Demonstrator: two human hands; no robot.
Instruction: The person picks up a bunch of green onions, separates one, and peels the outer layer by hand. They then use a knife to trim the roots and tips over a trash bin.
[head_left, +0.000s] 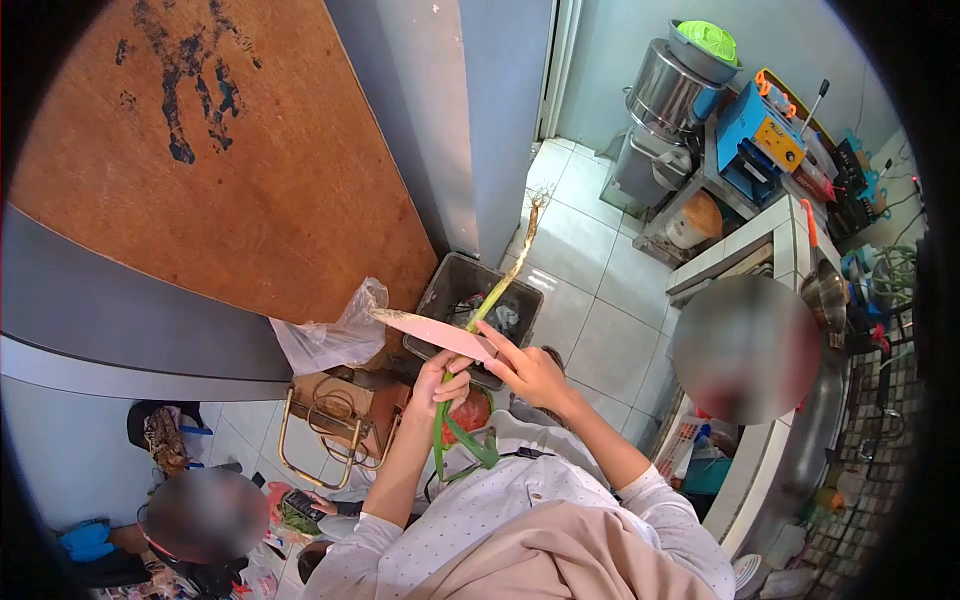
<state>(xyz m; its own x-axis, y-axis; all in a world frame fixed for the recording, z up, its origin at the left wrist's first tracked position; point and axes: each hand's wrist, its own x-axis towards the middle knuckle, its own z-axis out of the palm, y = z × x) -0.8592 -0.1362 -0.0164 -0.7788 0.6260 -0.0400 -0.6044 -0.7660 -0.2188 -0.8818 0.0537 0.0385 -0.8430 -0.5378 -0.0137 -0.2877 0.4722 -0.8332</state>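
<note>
My left hand [441, 385] is closed around the green part of a leek [492, 296]. Its pale stem and stringy roots point up and away from me, while the flat green leaves hang down in front of my shirt. In my right hand [535, 372] is a knife with a pink blade [440, 333], fingers wrapped at its handle end and the index finger stretched along the stem. The blade lies across the leek just above my left hand, its tip towards the left. Beneath both hands stands a dark bin [462, 262] with waste in it.
A clear plastic bag [335, 335] hangs beside a brown wooden panel [300, 190]. One person [205, 515] is at the lower left, another [745, 350] by the tiled counter on the right. A steel pot [677, 90] and blue machine [755, 135] stand at the back.
</note>
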